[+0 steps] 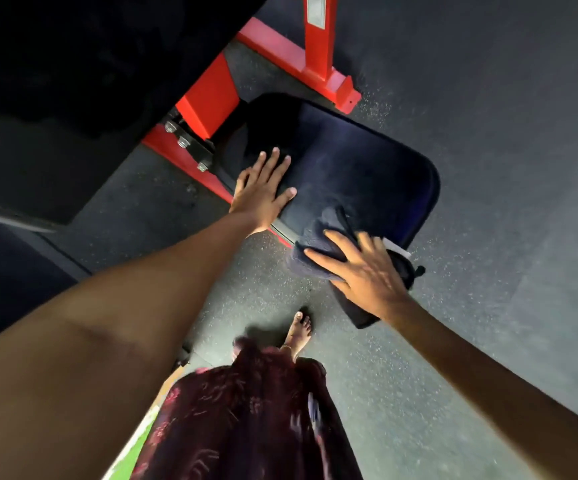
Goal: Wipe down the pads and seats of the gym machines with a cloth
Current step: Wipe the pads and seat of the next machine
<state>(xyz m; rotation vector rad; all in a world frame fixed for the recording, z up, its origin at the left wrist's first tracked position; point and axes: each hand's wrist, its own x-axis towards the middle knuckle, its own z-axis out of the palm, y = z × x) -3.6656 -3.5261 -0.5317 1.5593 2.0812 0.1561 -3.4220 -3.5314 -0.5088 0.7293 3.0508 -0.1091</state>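
Two hands show: the left hand (261, 188) and the right hand (360, 271). There is one dark cloth (318, 237), one dark seat pad (360, 161), one red machine frame (207, 95) and three bolts (183, 142) on its bracket. One bare foot (299, 329) stands on the floor (488, 133), and one patterned skirt (246, 420) hangs at the bottom.

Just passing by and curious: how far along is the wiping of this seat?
In hand: the right hand presses a dark cloth on the near edge of the black seat pad, while the left hand rests flat on it. Nothing shows which parts are already clean. The dark pad at upper left is untouched now.
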